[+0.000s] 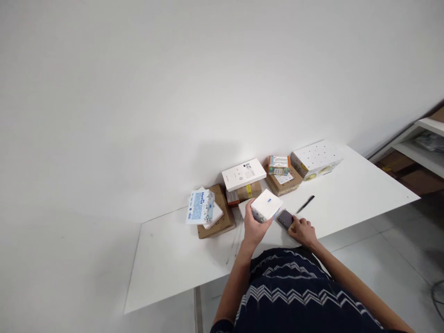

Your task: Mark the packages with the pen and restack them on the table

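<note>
My left hand (255, 227) is closed round a white box (268, 204) with a small blue mark on top and coloured print on its sides, tilted above the table. Fingers and thumb press on its near sides. Lower right of the box, a phone (285, 219) with a dark screen lies at the table's front. My right hand (304, 231) grips its near right end, where a yellow patch (292, 227) shows between the fingers; whether that is part of the phone I cannot tell. Just beyond the phone lies a black pen (305, 203).
Along the wall on the white table (166, 259) stand a brown carton (222, 224) bearing a blue-and-white pack (200, 207), a flat white box (244, 174) on smaller boxes, another brown carton (284, 187) under an orange-edged box (279, 163), and a dotted white carton (317, 158). Shelves (416, 143) stand right.
</note>
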The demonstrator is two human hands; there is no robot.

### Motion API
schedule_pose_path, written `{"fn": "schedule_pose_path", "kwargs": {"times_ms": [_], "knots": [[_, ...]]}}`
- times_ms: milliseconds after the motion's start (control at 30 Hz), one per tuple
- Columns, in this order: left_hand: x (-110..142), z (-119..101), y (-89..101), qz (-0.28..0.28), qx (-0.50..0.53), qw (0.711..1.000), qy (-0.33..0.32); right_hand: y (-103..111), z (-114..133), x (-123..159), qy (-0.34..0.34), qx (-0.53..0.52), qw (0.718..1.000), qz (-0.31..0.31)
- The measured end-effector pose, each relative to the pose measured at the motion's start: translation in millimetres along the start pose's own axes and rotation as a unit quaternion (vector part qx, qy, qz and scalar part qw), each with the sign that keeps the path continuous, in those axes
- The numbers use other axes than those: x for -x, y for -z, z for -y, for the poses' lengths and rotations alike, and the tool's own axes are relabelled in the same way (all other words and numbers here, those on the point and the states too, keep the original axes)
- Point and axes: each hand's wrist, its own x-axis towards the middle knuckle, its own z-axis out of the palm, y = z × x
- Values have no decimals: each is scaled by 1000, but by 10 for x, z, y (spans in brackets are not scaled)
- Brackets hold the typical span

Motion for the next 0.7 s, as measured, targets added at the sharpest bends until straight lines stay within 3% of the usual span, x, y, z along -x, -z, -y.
{"fn": "schedule_pose_path", "kwargs": {"times_ms": [167,233,267,300,367,400,433,567,700], "knots": [[-16,35,28,-23,-7,1000,-2,220,93,88,-55,-164,982,79],[-29,58,37,-30,-4,1000,5,390,172,181,-57,-268,955,116],[-37,70,41,-32,-1,999,7,494,231,241,-62,-345,926,137],[-46,81,45,-32,1,999,9,606,301,309,-69,-452,874,163],[-64,100,46,-30,3,999,12,839,474,461,-87,-641,734,208],[-71,106,43,-28,5,1000,13,950,569,540,-85,-686,686,228],[-77,111,35,-27,6,1000,13,1050,666,619,-77,-711,656,242],[-71,106,-35,-27,14,999,20,1274,1015,894,-36,-741,609,281],[-1,65,-129,-9,57,997,61,1181,1286,1094,-50,-749,572,331]]}}
